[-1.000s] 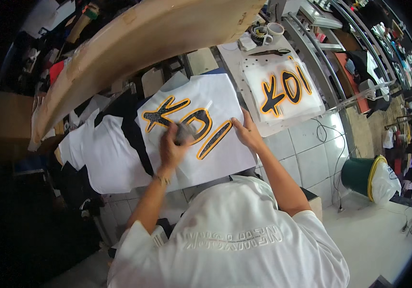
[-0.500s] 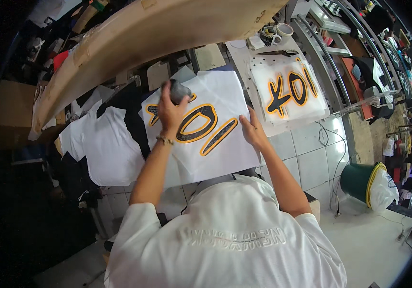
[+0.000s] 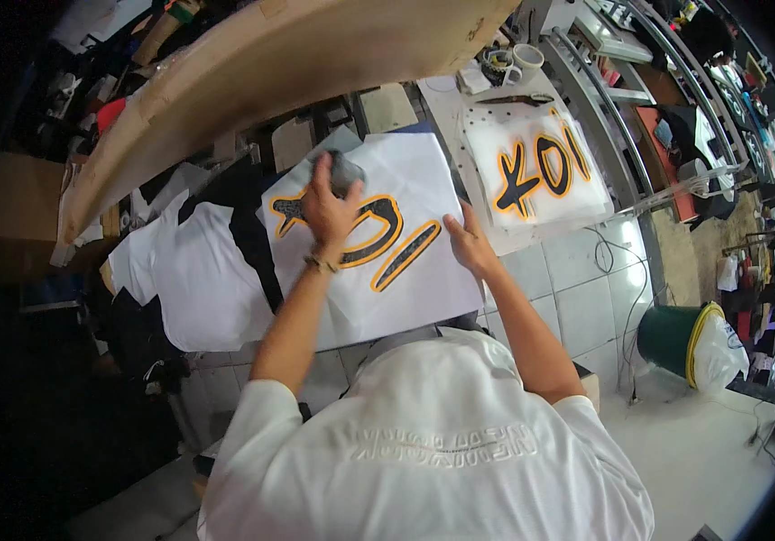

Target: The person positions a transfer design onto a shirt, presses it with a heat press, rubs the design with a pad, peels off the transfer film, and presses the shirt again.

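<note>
A white sheet [image 3: 415, 180] with black, orange-edged lettering lies before me, under a translucent layer. My left hand [image 3: 333, 203] is closed on a dark grey pad or block [image 3: 349, 171], blurred, over the upper part of the lettering; the hand covers part of the design. My right hand [image 3: 467, 233] grips the sheet's right edge with its thumb on top; the other fingers are mostly hidden. Left of the sheet lies a plain white T-shirt [image 3: 207, 279] beside black cloth [image 3: 252, 252].
A large tan curved board [image 3: 279, 72] overhangs the work area. On the right bench [image 3: 451, 108] are a second lettered sheet [image 3: 586, 189], scissors [image 3: 523, 97] and mugs [image 3: 525, 65]. Metal rails [image 3: 604, 81] stand beyond. A green bucket [image 3: 667, 343] and cables [image 3: 627, 361] sit on the tiled floor.
My left hand has moved upward with the grey pad from over the middle of the lettering, then slightly right in the last half second. My right hand stays at the sheet's right edge.
</note>
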The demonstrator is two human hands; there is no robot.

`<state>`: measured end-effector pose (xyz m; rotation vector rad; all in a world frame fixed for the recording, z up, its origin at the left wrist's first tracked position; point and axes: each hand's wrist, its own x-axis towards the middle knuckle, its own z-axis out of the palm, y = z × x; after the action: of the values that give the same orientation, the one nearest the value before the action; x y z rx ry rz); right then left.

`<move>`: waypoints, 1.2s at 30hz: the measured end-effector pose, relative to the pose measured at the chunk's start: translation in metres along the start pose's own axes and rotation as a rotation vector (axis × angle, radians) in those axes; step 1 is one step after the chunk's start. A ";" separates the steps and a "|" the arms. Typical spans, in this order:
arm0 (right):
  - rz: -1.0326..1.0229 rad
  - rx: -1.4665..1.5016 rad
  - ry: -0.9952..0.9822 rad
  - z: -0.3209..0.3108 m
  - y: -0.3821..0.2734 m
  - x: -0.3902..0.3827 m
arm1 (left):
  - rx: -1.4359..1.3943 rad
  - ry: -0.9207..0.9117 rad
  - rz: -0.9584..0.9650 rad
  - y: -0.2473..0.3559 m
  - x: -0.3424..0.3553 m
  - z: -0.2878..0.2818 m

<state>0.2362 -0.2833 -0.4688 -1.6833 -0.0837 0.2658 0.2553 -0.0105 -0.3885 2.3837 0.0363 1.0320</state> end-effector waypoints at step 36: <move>0.082 0.014 0.121 -0.002 -0.010 -0.012 | -0.302 -0.284 0.290 0.098 -0.064 0.012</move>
<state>0.2262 -0.2869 -0.4575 -1.6868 0.0773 0.2242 0.2002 -0.1142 -0.3905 2.2687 -0.5440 0.7470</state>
